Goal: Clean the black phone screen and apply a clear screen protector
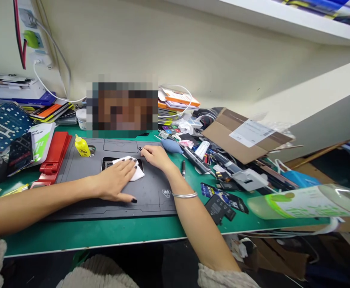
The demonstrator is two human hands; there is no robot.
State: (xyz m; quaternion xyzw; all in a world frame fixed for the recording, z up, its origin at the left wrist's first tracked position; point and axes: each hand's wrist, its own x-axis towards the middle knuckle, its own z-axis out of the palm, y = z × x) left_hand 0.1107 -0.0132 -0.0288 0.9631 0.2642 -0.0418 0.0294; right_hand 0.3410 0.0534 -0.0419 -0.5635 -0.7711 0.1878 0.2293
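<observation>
My left hand (116,181) lies flat, fingers stretched out, pressing a white cloth (138,173) onto a dark phone (106,162) that rests on the black work mat (151,196). My right hand (154,156) sits at the phone's right end, fingers curled against its edge and holding it steady. A silver bangle (184,195) circles my right wrist. Most of the phone is hidden under the cloth and my left hand.
A yellow bottle (81,145) and a red case (54,159) stand left of the mat. A blue air blower (171,146), a pen (183,168), tools, a cardboard box (241,134) and a green-labelled bottle (307,202) crowd the right. Books and cables line the wall.
</observation>
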